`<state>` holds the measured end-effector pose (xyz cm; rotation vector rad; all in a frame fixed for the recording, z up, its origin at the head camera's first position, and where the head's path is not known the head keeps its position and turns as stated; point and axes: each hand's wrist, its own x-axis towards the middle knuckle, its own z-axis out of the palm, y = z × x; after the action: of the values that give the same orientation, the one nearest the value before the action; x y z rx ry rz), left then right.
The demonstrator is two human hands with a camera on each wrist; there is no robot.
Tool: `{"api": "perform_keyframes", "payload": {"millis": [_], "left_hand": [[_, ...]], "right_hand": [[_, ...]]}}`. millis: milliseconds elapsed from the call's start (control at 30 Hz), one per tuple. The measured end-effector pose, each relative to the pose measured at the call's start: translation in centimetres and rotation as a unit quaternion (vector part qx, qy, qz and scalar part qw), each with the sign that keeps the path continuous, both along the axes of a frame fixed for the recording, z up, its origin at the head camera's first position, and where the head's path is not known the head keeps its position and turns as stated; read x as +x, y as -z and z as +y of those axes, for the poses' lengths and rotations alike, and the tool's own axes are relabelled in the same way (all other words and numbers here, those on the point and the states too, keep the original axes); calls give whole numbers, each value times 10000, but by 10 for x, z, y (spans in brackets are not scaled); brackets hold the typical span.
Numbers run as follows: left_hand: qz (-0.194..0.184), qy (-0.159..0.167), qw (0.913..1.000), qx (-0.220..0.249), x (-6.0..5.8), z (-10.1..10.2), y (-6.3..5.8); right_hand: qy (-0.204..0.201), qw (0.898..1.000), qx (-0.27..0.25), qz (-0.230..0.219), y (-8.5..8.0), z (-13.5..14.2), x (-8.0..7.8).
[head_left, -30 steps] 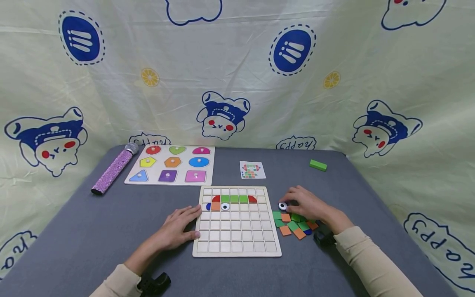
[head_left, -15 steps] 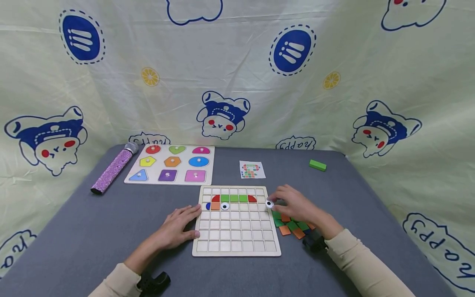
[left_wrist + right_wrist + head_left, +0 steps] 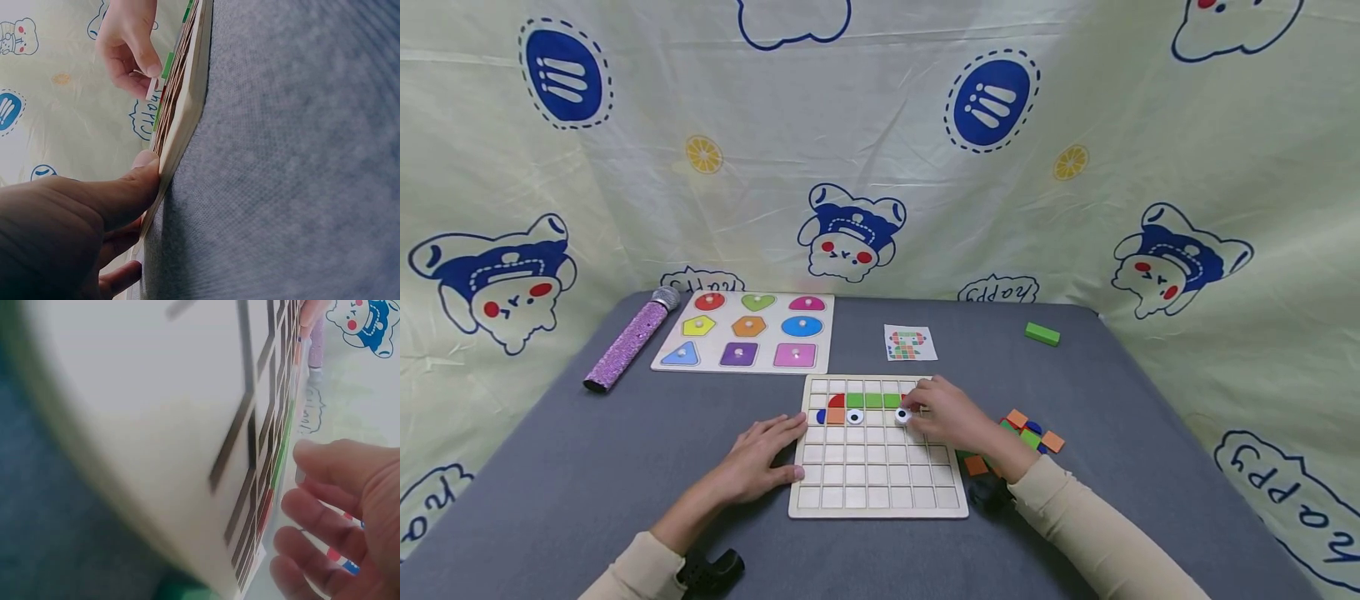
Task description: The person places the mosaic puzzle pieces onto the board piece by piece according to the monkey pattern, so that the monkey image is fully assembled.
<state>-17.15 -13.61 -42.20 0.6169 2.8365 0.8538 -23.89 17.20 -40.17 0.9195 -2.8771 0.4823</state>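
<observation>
on the gray cloth point(image 3: 850, 562), btwn both arms, lies a pale grid board point(image 3: 877, 476), flat. l hand point(image 3: 752, 463) rests at its left edge, fingers extended & thumb apart, tips touching the rim. r hand point(image 3: 953, 417) is over the board's upper right part, thumb & fingertips pinching a round eye tile point(image 3: 902, 415); can't tell if the tile touches the board. 2nd row from top: red corner pc point(image 3: 837, 402), then three green squares point(image 3: 873, 401); r fingers hide most of another red pc at the row's right end. 3rd row: blue pc point(image 3: 822, 417), orange square point(image 3: 835, 416), 2nd eye tile point(image 3: 854, 417), side by side.

loose tiles point(image 3: 1031, 438), mixed orange/green/blue, heaped just right of the board, partly hidden by r forearm. beyond the board: pattern card point(image 3: 911, 343), green block point(image 3: 1042, 334) farther right, shape puzzle point(image 3: 775, 335) to the left w/ purple mic point(image 3: 631, 342) next to it.
</observation>
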Motion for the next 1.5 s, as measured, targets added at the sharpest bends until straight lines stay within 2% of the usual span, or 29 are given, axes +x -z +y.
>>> {"api": "perform_keyframes", "payload": {"millis": [200,467,1033,1133,1300,1500], "left_hand": [[-4,-32,10000,-17,0,0,1],[29,2,10000,-2,-1,-1,2],[41,-4,10000,-2,-1,0,2],[13,-13,10000,-2,-1,0,2],[-7,-13,10000,15,-1,0,2],[8,-15,10000,-9,-1,0,2]], "right_hand": [[167,9998,139,-49,0,-12,-5],[48,9991,411,-87,0,-16,-10],[-39,9993,370,-22,1,-15,-8],[54,9995,318,-22,1,-12,-8],[446,9988,184,-125,-4,-3,-4],[697,9970,321,-75,-13,23,1]]}}
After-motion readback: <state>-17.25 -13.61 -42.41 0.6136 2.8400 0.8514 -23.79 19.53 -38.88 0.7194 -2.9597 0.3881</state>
